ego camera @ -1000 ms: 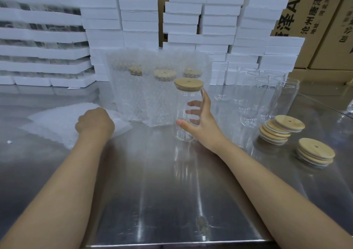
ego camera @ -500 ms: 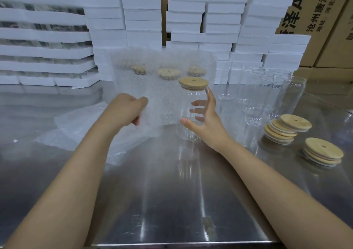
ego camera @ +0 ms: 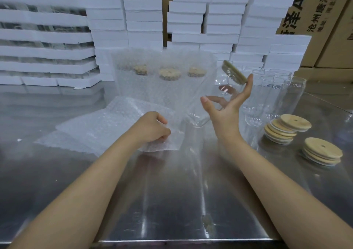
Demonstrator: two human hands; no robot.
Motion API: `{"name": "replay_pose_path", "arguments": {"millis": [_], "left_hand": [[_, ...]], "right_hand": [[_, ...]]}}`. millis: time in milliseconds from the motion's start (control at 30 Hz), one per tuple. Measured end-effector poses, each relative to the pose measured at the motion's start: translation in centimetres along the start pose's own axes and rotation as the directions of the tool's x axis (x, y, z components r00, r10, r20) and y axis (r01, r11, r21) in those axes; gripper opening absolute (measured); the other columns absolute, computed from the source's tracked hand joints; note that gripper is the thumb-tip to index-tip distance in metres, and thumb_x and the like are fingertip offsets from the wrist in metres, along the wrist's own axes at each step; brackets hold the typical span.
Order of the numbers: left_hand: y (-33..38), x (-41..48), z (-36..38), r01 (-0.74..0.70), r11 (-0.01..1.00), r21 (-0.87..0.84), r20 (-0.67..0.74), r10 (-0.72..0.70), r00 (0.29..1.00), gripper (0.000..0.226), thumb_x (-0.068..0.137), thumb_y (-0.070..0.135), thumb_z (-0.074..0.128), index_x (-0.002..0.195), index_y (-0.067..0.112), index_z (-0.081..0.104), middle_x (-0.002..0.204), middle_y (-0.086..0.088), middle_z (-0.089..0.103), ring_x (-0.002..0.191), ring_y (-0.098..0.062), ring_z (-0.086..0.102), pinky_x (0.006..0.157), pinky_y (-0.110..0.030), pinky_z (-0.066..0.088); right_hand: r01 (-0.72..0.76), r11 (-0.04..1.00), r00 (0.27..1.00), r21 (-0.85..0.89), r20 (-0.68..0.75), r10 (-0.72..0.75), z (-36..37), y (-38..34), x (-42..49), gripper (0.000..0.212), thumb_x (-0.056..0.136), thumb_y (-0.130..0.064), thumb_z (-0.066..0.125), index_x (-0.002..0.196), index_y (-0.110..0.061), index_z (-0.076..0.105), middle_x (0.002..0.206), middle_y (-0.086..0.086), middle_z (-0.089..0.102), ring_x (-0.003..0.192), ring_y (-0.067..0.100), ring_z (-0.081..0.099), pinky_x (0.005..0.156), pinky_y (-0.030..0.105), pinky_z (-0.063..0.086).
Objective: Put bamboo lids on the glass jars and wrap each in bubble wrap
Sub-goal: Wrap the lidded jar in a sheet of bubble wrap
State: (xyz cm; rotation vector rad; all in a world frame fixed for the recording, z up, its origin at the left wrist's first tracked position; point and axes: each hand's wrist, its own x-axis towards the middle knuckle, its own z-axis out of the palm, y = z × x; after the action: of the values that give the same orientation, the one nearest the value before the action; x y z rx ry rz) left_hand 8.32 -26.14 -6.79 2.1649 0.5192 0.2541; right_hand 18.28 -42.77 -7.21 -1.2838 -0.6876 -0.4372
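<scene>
A clear glass jar (ego camera: 200,116) with a bamboo lid (ego camera: 232,70) hangs tilted above the steel table (ego camera: 172,201), lid end up and to the right. My right hand (ego camera: 227,113) holds it, thumb on the near side, fingers seen through the glass, one fingertip up by the lid. My left hand (ego camera: 150,128) pinches a bubble wrap sheet (ego camera: 168,142) just left of the jar's bottom. More bubble wrap sheets (ego camera: 91,128) lie in a pile to the left.
Three wrapped, lidded jars (ego camera: 168,82) stand behind the hands. Several empty glass jars (ego camera: 277,96) stand at the right. Two stacks of bamboo lids (ego camera: 284,129) (ego camera: 322,153) lie near them. White foam boxes (ego camera: 210,19) and cardboard cartons (ego camera: 324,10) line the back.
My right hand has lifted the lidded jar off the table and tipped it. My left hand has pulled a bubble wrap sheet from the pile toward the jar.
</scene>
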Motion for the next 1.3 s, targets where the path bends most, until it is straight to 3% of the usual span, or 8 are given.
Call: {"name": "replay_pose_path", "arguments": {"millis": [200, 467, 600, 667, 800, 1000, 1167, 1300], "left_hand": [[1.1, -0.1, 0.7, -0.198, 0.974, -0.108, -0.127, 0.184, 0.975, 0.021, 0.085, 0.006, 0.055, 0.067, 0.009, 0.067, 0.06, 0.001, 0.07, 0.052, -0.007, 0.064, 0.061, -0.024, 0.05], [2.0, -0.2, -0.1, -0.376, 0.87, -0.319, -0.359, 0.256, 0.897, 0.012, 0.087, 0.004, 0.059, 0.079, 0.003, 0.068, 0.051, 0.008, 0.058, 0.044, -0.003, 0.05, 0.05, -0.012, 0.041], [2.4, -0.8, 0.2, -0.553, 0.777, -0.301, -0.411, 0.418, 0.81, 0.009, 0.09, 0.015, 0.065, 0.083, 0.016, 0.07, 0.071, 0.008, 0.062, 0.063, -0.002, 0.055, 0.064, -0.013, 0.043], [2.2, -1.1, 0.5, -0.624, 0.755, -0.201, -0.395, 0.521, 0.757, 0.01, 0.091, 0.029, 0.064, 0.097, 0.028, 0.072, 0.096, 0.01, 0.058, 0.091, -0.002, 0.055, 0.082, -0.012, 0.041], [1.3, -1.3, 1.1, -0.702, 0.59, 0.4, -0.135, 0.795, 0.591, 0.08, 0.077, 0.051, 0.069, 0.145, 0.026, 0.037, 0.147, 0.0, 0.031, 0.14, -0.016, 0.024, 0.115, -0.031, 0.017], [2.1, -1.3, 1.9, -0.543, 0.243, 0.804, -0.105, 0.956, 0.272, 0.057, 0.082, 0.025, 0.073, 0.133, 0.008, 0.055, 0.132, -0.017, 0.056, 0.123, -0.034, 0.053, 0.106, -0.049, 0.038], [3.3, -2.2, 4.6, -0.36, 0.292, 0.886, -0.212, 0.946, 0.247, 0.051, 0.083, 0.011, 0.071, 0.13, 0.001, 0.056, 0.131, -0.016, 0.059, 0.122, -0.029, 0.057, 0.105, -0.047, 0.043], [3.7, -2.7, 6.0, -0.29, 0.268, 0.919, -0.177, 0.937, 0.302, 0.08, 0.08, 0.019, 0.075, 0.145, 0.005, 0.031, 0.148, -0.021, 0.038, 0.139, -0.033, 0.036, 0.115, -0.047, 0.03]], "right_hand": [[-0.247, 0.89, 0.965, 0.382, 0.011, 0.263, 0.6, -1.4, 0.7, 0.1, 0.065, -0.035, 0.076, 0.136, -0.03, 0.007, 0.11, 0.013, 0.046, 0.071, 0.022, 0.069, 0.075, 0.04, 0.059], [-0.29, 0.949, 0.953, 0.124, -0.059, 0.299, 1.3, -0.8, 0.0, 0.081, 0.08, -0.014, 0.078, 0.125, -0.03, 0.012, 0.113, 0.012, 0.046, 0.096, 0.046, 0.064, 0.086, 0.051, 0.057], [-0.309, 0.942, 0.942, 0.13, -0.099, 0.322, 1.7, -1.2, -0.2, 0.083, 0.077, -0.021, 0.081, 0.121, -0.033, 0.012, 0.115, 0.013, 0.048, 0.082, 0.029, 0.069, 0.088, 0.051, 0.056], [-0.33, 0.93, 0.924, 0.16, -0.148, 0.353, 1.9, -1.4, -0.3, 0.085, 0.074, -0.024, 0.083, 0.12, -0.034, 0.012, 0.121, 0.019, 0.05, 0.083, 0.028, 0.068, 0.091, 0.051, 0.054], [-0.37, 0.895, 0.894, 0.248, -0.167, 0.416, 2.1, -1.2, -0.7, 0.087, 0.074, -0.033, 0.084, 0.119, -0.034, 0.01, 0.119, 0.013, 0.051, 0.089, 0.023, 0.072, 0.097, 0.046, 0.052], [-0.465, 0.776, 0.833, 0.426, -0.087, 0.547, 3.1, -1.0, -2.2, 0.085, 0.067, -0.043, 0.078, 0.125, -0.029, 0.017, 0.126, 0.013, 0.054, 0.087, 0.011, 0.071, 0.091, 0.05, 0.055], [-0.435, 0.833, 0.885, 0.341, -0.01, 0.466, 4.0, -0.2, -3.3, 0.052, 0.07, -0.052, 0.067, 0.097, -0.038, 0.025, 0.084, -0.022, 0.067, 0.074, -0.003, 0.064, 0.073, 0.026, 0.051], [-0.311, 0.918, 0.908, 0.245, -0.209, 0.364, 2.8, -1.3, -1.7, 0.051, 0.075, -0.049, 0.064, 0.101, -0.031, 0.023, 0.104, -0.01, 0.052, 0.077, -0.007, 0.061, 0.072, 0.021, 0.053]]}}
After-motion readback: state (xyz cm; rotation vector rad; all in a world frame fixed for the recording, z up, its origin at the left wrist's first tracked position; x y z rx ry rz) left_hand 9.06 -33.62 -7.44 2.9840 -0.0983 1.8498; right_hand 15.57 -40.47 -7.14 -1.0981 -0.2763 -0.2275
